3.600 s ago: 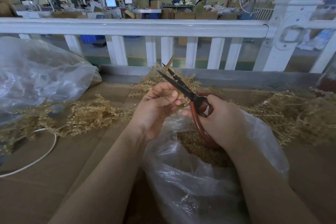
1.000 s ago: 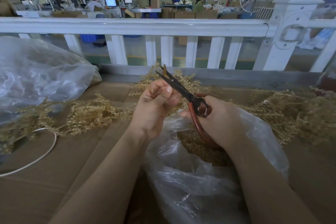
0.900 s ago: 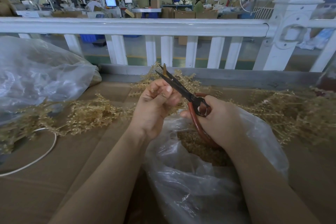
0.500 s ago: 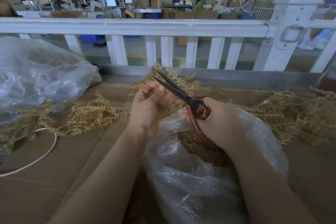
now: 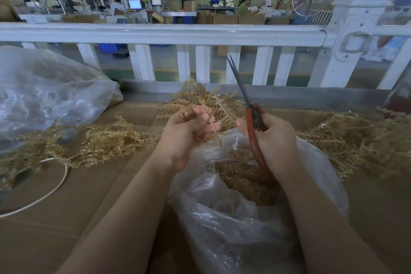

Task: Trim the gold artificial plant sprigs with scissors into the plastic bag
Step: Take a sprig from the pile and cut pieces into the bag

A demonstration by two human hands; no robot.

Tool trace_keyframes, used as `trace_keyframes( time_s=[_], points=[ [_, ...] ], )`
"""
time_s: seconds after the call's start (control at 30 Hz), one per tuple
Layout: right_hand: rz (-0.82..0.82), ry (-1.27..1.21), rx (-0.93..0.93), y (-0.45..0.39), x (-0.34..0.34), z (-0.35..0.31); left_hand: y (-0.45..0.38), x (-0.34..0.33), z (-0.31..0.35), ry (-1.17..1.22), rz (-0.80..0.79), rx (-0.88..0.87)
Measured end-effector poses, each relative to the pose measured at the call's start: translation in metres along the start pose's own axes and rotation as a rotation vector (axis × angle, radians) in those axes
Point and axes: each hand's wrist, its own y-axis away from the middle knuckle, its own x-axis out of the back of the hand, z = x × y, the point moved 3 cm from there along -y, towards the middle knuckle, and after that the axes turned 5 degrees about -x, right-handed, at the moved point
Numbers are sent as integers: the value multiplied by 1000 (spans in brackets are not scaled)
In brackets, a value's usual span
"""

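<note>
My left hand (image 5: pixel 186 131) pinches a gold sprig stem (image 5: pixel 216 122) above the mouth of a clear plastic bag (image 5: pixel 233 218), which holds several gold trimmings (image 5: pixel 244 178). My right hand (image 5: pixel 275 140) grips red-handled scissors (image 5: pixel 251 115), blades together and pointing up and away, to the right of the stem and apart from it. More gold sprigs lie in piles at the left (image 5: pixel 100 142), behind my hands (image 5: pixel 200 95) and at the right (image 5: pixel 360 140).
The work surface is brown cardboard (image 5: pixel 66 218). A large clear bag (image 5: pixel 44 91) sits at the far left and a white cable (image 5: pixel 49 189) loops beside it. A white railing (image 5: pixel 166 33) runs along the far edge, with a workshop floor and people beyond.
The scissors have swung from lying across the stem at my left fingers to pointing upright at the right, blades together. My left hand still holds the stem, now lower over the bag.
</note>
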Motion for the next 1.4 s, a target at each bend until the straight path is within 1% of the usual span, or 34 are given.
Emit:
trace_keyframes(
  time_s=[0.2,0.3,0.4,0.47,0.6,0.67,0.77,0.93,1.13,1.4],
  points=[
    [7,-110,-94,1,3,0,2,0,1,9,-7,11],
    [-84,-203,-122,4,4,-6,1,-1,0,0,-8,1],
    [-217,-457,-154,11,6,-14,1,-1,-1,-24,12,-21],
    [-256,-522,-176,13,7,-16,0,0,-2,-33,34,-31],
    [-261,-366,-176,9,4,-12,-1,2,-2,-28,50,-43],
    [-266,-335,-173,8,3,-11,-2,3,-2,-23,55,-45],
    [-274,-355,-164,8,1,-11,-2,2,-2,-14,75,-52],
    [-267,-389,-151,9,2,-12,-3,7,0,47,190,-77],
    [-255,-426,-131,10,4,-14,-3,7,3,57,168,-112],
    [-248,-448,-121,10,5,-14,-4,8,7,92,143,-88]
  ],
)
